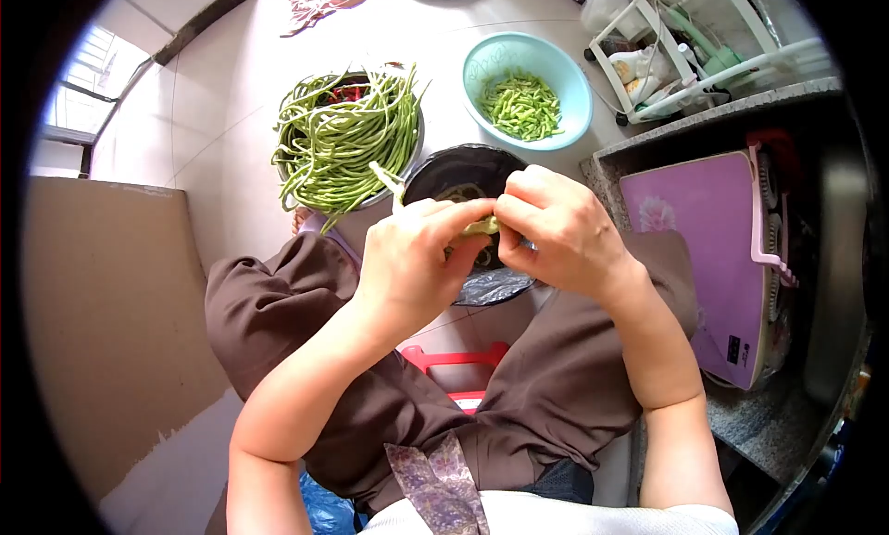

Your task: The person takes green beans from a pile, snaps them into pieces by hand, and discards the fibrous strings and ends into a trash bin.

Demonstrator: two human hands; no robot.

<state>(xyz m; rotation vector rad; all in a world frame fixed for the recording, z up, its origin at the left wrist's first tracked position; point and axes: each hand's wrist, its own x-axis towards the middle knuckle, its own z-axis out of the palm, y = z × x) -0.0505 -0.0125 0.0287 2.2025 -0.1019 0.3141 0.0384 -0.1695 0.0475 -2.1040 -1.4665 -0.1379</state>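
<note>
Pinching a bean above the black-lined bin (497,287), between basins.

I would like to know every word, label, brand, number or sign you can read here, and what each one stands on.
None can be read with certainty.
Purple panel: small black marks near its lower edge, too small to read.
Red stool: something white and printed between the knees, too small to read.
Pale blue bowl: faint marks inside its wall, too faint to tell whether they are writing.
</note>
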